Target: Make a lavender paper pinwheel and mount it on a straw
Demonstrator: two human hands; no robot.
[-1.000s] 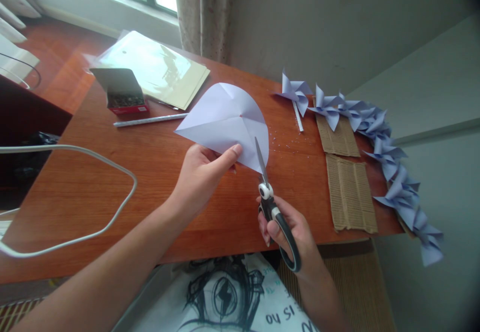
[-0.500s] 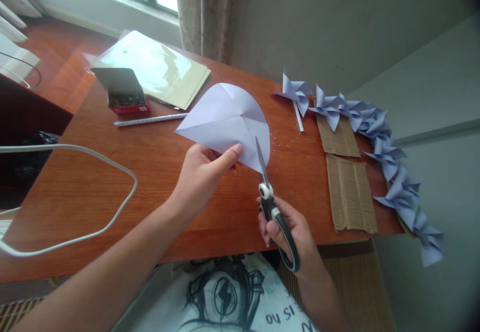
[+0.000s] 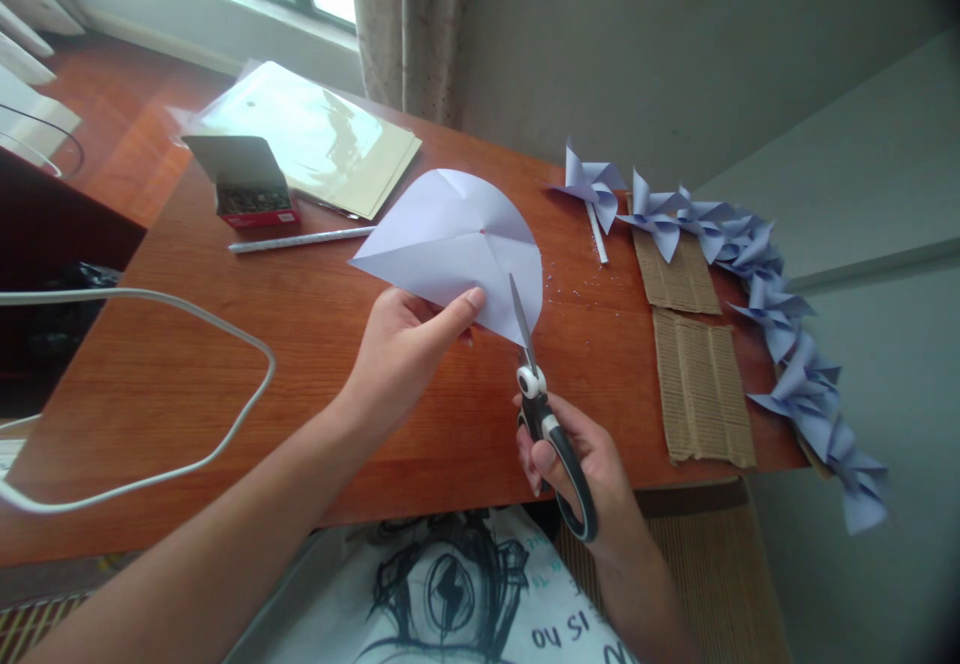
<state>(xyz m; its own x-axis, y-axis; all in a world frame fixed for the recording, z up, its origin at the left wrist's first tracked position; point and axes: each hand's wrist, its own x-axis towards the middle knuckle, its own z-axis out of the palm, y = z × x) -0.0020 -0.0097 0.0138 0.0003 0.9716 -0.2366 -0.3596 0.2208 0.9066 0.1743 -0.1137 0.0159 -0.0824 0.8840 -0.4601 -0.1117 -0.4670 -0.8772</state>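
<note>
A creased sheet of pale lilac paper (image 3: 439, 219), with a small reddish mark near its middle, is held above the table. My left hand (image 3: 416, 339) pinches its near edge, thumb on top and fingers beneath. In my right hand (image 3: 574, 459) is a pair of scissors (image 3: 534, 394) with black and white handles. One blade lies over the paper near its near right corner, and the other is mostly hidden below the sheet. Creases run from the middle of the sheet toward its corners.
Paper pinwheels (image 3: 776, 314) line the right side near two cardboard pieces (image 3: 705, 384); one pinwheel (image 3: 589, 184) lies apart. An open small box (image 3: 259, 199), a patterned paper stick (image 3: 300, 239) and a plastic-wrapped paper stack (image 3: 322, 144) are at left. A white cable (image 3: 210, 314) crosses the left side.
Almost nothing differs. The paper's far and right edges have shifted very slightly, while both hands keep their grip and the scissors stay at the same corner.
</note>
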